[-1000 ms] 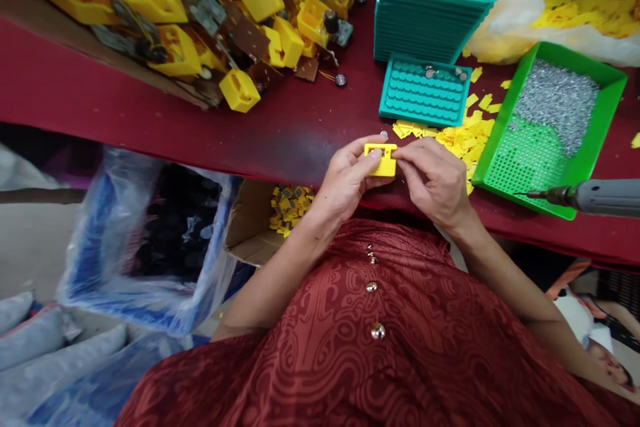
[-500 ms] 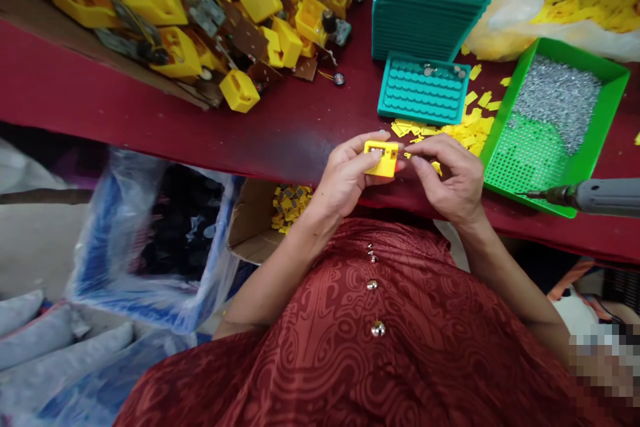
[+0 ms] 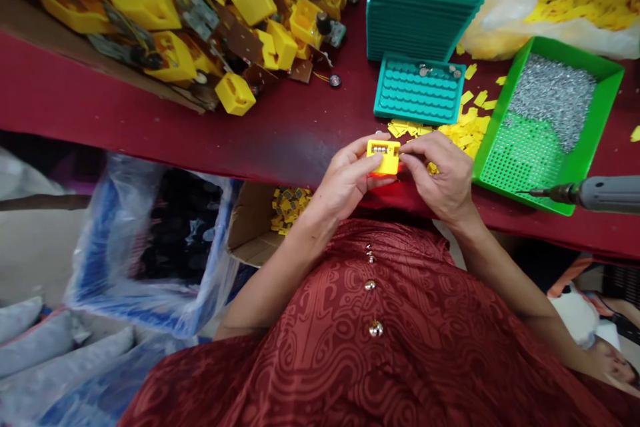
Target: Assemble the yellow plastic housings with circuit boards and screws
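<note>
My left hand (image 3: 336, 185) grips a small yellow plastic casing (image 3: 391, 165) over the table's front edge. Its thumb presses on the face, just below a slot holding several silver button cells (image 3: 380, 149). A red glow shows under the casing's lower right side. At the casing's right edge, my right hand (image 3: 444, 177) has thumb and forefinger pinched together; whatever is between them is too small to make out. Behind the hands lies a teal tray (image 3: 419, 90) with a few cells in its back row. Loose yellow plastic pieces (image 3: 467, 133) are scattered beside it.
Stacked teal trays (image 3: 425, 23) full of cells stand behind. On the right is a green basket (image 3: 483, 160) of small metal parts, with a grey power screwdriver (image 3: 605, 193) reaching over it. Yellow housings (image 3: 145, 0) with wired parts fill the back left. A lined blue crate (image 3: 200, 307) sits below.
My right fingertips have come left to the casing's edge. The left thumb sits lower, so more of the cells show. The red glow beneath the casing has grown brighter.
</note>
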`<state>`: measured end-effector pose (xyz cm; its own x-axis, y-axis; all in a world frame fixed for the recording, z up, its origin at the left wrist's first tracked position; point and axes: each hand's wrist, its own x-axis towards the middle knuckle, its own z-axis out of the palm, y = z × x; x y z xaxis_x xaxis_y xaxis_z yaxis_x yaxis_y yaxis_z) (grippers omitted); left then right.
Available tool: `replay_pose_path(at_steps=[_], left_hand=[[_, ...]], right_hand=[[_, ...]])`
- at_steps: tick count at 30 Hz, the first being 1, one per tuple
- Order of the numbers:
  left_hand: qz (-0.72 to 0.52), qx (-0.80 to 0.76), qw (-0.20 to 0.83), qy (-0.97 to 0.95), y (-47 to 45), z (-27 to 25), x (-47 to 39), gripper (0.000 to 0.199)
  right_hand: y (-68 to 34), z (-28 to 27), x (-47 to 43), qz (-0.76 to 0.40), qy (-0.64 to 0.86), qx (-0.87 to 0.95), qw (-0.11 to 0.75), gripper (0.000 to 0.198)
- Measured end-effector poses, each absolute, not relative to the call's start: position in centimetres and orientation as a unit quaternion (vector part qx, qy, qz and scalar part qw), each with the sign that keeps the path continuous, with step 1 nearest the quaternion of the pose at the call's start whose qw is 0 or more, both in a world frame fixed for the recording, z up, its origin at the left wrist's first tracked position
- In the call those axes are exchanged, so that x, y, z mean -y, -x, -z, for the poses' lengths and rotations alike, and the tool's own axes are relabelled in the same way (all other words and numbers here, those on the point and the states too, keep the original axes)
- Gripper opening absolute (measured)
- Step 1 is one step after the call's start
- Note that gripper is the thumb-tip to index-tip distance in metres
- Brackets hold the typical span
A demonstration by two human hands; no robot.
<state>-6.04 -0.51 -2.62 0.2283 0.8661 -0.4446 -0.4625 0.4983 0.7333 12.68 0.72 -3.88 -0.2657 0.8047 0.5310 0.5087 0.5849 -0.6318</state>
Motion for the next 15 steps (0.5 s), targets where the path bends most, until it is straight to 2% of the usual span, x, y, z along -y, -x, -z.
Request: replay_pose_path(at_steps=[8, 15], left_hand=[[-0.432, -0.428, 0.758, -0.235, 6.6, 2.2, 0.8, 0.045], [-0.441, -0.451, 0.747, -0.212, 7.6, 1.5, 0.6, 0.041]], right_hand=[[-13.8, 2.9, -0.8, -0.143, 0.489, 0.758, 0.408, 0.017], [-15.9, 4.4, -1.2, -0.094, 0.500, 0.819, 0.264, 0.023]])
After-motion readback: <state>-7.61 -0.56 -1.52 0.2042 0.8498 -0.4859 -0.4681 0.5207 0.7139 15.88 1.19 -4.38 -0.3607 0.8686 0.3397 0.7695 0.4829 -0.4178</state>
